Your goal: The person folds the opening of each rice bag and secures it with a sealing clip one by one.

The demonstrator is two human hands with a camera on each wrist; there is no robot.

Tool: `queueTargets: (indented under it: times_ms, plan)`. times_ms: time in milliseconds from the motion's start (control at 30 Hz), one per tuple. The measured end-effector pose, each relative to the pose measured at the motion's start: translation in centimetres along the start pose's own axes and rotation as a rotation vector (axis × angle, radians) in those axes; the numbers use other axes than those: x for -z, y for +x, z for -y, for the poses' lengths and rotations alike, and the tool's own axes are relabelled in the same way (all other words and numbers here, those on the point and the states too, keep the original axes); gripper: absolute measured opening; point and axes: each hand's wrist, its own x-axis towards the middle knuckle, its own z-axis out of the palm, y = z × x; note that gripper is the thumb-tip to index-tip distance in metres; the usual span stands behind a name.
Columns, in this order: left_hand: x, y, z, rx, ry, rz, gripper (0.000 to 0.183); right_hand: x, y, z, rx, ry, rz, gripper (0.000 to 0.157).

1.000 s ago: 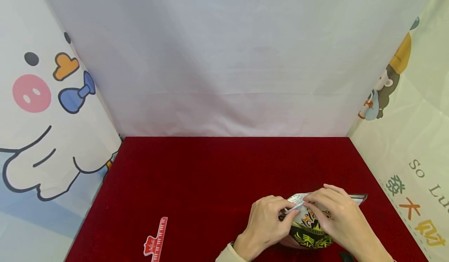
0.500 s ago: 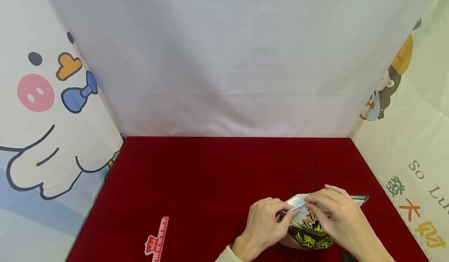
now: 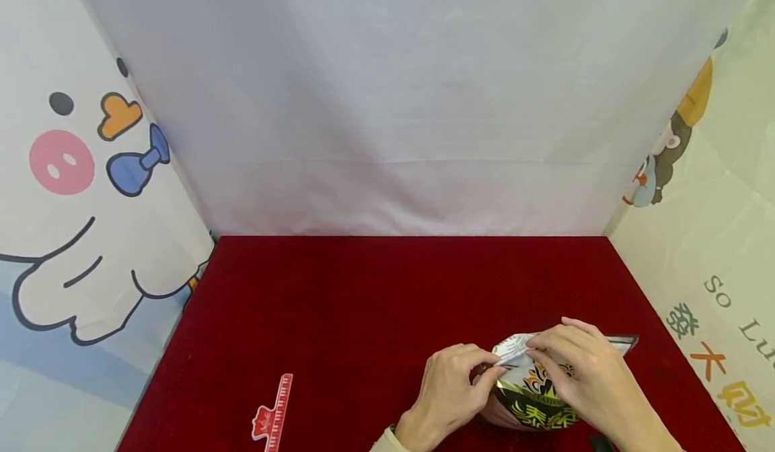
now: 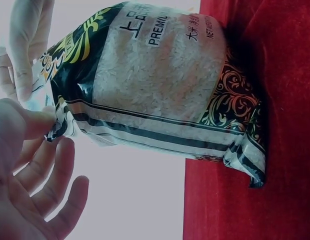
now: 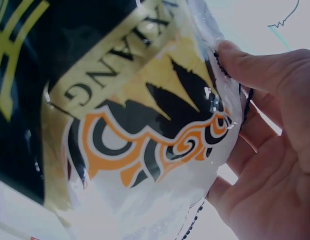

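A plastic bag of rice [image 3: 535, 408] stands at the right front of the table, with black, gold and orange print. Rice grains show through its clear window in the left wrist view. My left hand [image 3: 451, 385] pinches the left corner of the bag's top edge between thumb and index finger; its other fingers are spread loosely in the left wrist view. My right hand [image 3: 584, 364] pinches the white top edge further right, thumb on the near side. In the right wrist view the bag's printed front [image 5: 160, 115] fills most of the picture, with the right thumb [image 5: 245, 62] at its edge.
A red and white toothed strip with a bear-shaped tab [image 3: 272, 415] lies at the left front of the red tabletop [image 3: 363, 304]. Part of a black object [image 3: 601, 444] shows below the right wrist. White and printed cloth walls [image 3: 393, 102] enclose the back and sides.
My left thumb and index finger have slid slightly left and down along the bag's top edge, showing more of its white flap. The right hand has hardly moved.
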Motion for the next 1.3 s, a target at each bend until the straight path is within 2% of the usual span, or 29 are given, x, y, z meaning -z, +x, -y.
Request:
queueTargets:
  times_ms: [367, 633, 933, 1133, 1300]
  plan:
    - [0.2, -0.5, 0.4, 0.026, -0.069, 0.032, 0.010, 0.0, 0.0, 0.1, 0.007, 0.009, -0.009, 0.055]
    - [0.5, -0.8, 0.7, -0.008, -0.012, 0.006, 0.010, -0.3, -0.1, 0.1, 0.009, 0.030, -0.011, 0.053]
    - [0.8, -1.2, 1.0, 0.000, -0.040, 0.005, 0.009, -0.3, -0.1, 0.1, 0.003, 0.023, -0.011, 0.056]
    - [1.4, -1.8, 1.7, 0.048, -0.043, 0.013, 0.002, -0.1, 0.0, 0.2, 0.001, 0.028, -0.006, 0.055]
    - [1.8, -2.2, 2.2, 0.074, -0.024, 0.022, 0.004, -0.1, 0.1, 0.1, 0.000, 0.028, -0.007, 0.055]
